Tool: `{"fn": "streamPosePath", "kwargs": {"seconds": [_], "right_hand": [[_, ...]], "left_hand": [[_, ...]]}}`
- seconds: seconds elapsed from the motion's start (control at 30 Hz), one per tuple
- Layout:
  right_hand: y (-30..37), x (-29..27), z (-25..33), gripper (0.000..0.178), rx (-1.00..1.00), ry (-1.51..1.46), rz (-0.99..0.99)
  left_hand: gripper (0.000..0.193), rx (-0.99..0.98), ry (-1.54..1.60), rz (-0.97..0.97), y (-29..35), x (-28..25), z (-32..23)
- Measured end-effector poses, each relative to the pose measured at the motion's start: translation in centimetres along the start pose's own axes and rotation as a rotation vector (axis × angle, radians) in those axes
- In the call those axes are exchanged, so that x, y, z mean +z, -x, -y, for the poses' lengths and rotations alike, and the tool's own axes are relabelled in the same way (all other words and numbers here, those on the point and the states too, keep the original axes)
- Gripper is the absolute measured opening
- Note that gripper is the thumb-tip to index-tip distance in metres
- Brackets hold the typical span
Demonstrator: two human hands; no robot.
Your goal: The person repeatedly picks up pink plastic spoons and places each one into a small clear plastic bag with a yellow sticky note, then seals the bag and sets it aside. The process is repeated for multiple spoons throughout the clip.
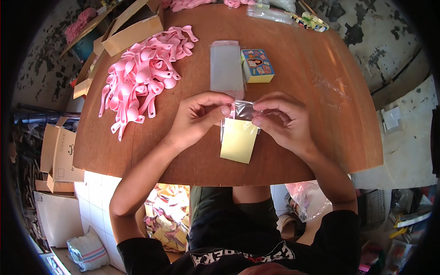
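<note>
Between my hands is a clear plastic bag [244, 110] with a pale yellow card [239, 141] in its lower part. My left hand [198, 113] pinches the bag's upper left edge between thumb and fingers. At the upper right edge, my right hand [285, 118] pinches the same bag. Something pink shows at the bag's left side, too small to make out. Just beyond my fingers lies a stack of clear plastic bags [225, 68]. Right of that stack sits a block of printed cards [258, 66] with yellow edges.
A heap of pink plastic scoops [142, 75] covers the table's left part. Behind it stands an open cardboard box [133, 34]. More plastic packs [269, 14] lie at the far edge of the brown wooden table [321, 123]. Below, packed goods [167, 215] lie beside my legs.
</note>
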State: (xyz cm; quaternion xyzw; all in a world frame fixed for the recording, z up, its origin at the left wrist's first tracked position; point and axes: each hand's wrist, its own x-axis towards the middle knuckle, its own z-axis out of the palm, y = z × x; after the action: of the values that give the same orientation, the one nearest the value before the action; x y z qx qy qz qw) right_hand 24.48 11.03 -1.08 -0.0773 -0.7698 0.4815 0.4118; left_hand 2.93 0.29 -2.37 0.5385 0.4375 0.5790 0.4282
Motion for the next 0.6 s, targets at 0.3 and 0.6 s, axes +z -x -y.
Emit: {"fn": "streamPosePath", "kwargs": {"seconds": [0.3, 0.6], "right_hand": [[0.2, 0.4, 0.3, 0.034, 0.045, -0.032, 0.015], [0.5, 0.3, 0.2, 0.043, 0.167, -0.049, 0.042]], "left_hand": [[0.024, -0.012, 0.006, -0.030, -0.1, -0.2, -0.5], [0.041, 0.077, 0.036, 0.056, 0.0, -0.2, -1.2]]}}
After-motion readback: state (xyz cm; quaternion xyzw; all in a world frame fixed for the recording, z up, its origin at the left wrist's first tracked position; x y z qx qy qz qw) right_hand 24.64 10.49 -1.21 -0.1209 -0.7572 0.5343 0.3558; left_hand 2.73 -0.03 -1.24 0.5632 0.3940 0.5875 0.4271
